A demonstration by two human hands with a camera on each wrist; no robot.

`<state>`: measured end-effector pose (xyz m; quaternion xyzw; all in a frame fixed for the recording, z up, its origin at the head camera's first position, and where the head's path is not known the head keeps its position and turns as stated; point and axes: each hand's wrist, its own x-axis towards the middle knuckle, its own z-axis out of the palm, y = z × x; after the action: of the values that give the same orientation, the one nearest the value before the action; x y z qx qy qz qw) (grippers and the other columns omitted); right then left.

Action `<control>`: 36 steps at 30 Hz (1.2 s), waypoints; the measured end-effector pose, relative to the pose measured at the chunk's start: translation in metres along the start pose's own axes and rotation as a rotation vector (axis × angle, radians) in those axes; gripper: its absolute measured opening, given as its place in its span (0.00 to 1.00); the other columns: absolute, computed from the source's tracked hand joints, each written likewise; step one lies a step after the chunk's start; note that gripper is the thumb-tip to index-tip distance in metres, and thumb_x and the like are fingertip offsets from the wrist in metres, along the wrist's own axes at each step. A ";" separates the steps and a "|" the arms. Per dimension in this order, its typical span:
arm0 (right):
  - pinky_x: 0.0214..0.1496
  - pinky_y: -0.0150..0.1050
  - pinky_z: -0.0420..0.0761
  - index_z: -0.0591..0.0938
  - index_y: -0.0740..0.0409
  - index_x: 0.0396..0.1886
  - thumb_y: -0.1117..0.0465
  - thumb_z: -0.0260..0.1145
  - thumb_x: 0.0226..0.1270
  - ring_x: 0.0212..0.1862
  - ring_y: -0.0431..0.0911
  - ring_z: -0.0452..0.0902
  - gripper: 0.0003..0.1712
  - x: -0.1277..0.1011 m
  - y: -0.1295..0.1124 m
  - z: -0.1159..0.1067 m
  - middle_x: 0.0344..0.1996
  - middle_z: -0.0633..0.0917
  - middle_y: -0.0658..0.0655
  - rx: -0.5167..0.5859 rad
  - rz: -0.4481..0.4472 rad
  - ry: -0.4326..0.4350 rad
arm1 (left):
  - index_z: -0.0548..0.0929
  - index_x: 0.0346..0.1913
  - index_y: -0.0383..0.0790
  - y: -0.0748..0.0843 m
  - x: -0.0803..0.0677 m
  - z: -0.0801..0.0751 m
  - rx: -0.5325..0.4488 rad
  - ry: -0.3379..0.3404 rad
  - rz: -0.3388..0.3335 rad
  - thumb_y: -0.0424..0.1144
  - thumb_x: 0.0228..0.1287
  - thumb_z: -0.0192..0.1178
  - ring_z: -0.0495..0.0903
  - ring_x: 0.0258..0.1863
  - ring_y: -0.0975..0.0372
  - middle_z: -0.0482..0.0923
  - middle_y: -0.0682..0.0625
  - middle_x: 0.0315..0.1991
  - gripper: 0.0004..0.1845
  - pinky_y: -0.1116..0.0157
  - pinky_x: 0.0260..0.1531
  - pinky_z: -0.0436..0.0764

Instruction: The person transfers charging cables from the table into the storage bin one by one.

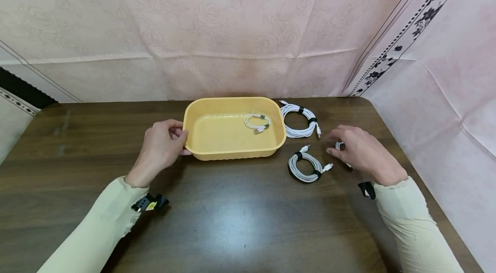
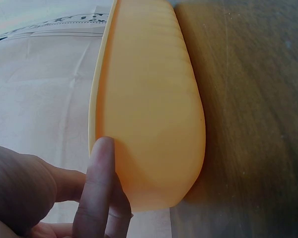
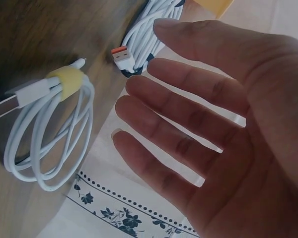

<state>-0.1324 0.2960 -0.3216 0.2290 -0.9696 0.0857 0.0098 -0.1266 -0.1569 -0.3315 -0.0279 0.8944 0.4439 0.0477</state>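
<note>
Progress looks early — one coiled white cable (image 1: pixel 257 122) lies in the shallow yellow plastic tray (image 1: pixel 201 111), steadied by the left hand (image 1: pixel 162 147); three bundles wait on the tabletop (image 1: pixel 240 217) — the right hand (image 1: pixel 362 152), fingers (image 3: pixel 188 116) spread, hovers over the yellow-tied cable (image 3: pixel 52 131).

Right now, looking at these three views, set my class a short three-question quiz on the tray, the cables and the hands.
1. True or false: the yellow tray holds no cable.
2. How many coiled cables lie on the table outside the tray?
3. Which hand touches the tray? A left hand; B right hand.

Key: 1 false, a small cable lies inside. 2 three: large coil, black-tied coil, yellow-tied coil. 3 A.
</note>
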 end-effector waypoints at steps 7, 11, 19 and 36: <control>0.56 0.56 0.83 0.87 0.57 0.50 0.61 0.73 0.64 0.51 0.56 0.85 0.15 -0.004 0.005 0.002 0.45 0.89 0.58 0.015 0.026 -0.007 | 0.76 0.62 0.27 0.000 0.000 -0.001 -0.005 -0.004 -0.002 0.36 0.75 0.56 0.86 0.26 0.63 0.79 0.36 0.43 0.19 0.62 0.34 0.91; 0.54 0.56 0.83 0.87 0.57 0.50 0.61 0.73 0.63 0.49 0.55 0.85 0.16 -0.004 0.007 0.004 0.45 0.89 0.58 0.013 0.034 -0.013 | 0.76 0.62 0.27 0.001 -0.001 -0.001 -0.010 -0.003 -0.003 0.36 0.76 0.56 0.86 0.27 0.63 0.79 0.36 0.43 0.19 0.62 0.34 0.91; 0.42 0.49 0.82 0.87 0.55 0.41 0.61 0.74 0.61 0.38 0.47 0.82 0.08 -0.004 0.012 0.007 0.34 0.87 0.52 -0.004 0.076 -0.040 | 0.75 0.63 0.27 0.000 0.000 0.000 -0.012 -0.006 -0.013 0.36 0.76 0.55 0.86 0.27 0.63 0.78 0.36 0.44 0.20 0.62 0.34 0.91; 0.30 0.37 0.74 0.82 0.52 0.31 0.59 0.73 0.62 0.28 0.43 0.74 0.06 -0.010 0.019 0.007 0.26 0.81 0.48 0.009 0.200 -0.096 | 0.76 0.63 0.27 0.000 0.000 0.000 -0.010 -0.004 0.001 0.35 0.75 0.56 0.86 0.27 0.63 0.79 0.36 0.43 0.19 0.62 0.33 0.91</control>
<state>-0.1315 0.3163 -0.3320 0.1351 -0.9865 0.0795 -0.0464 -0.1266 -0.1569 -0.3316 -0.0270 0.8921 0.4484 0.0492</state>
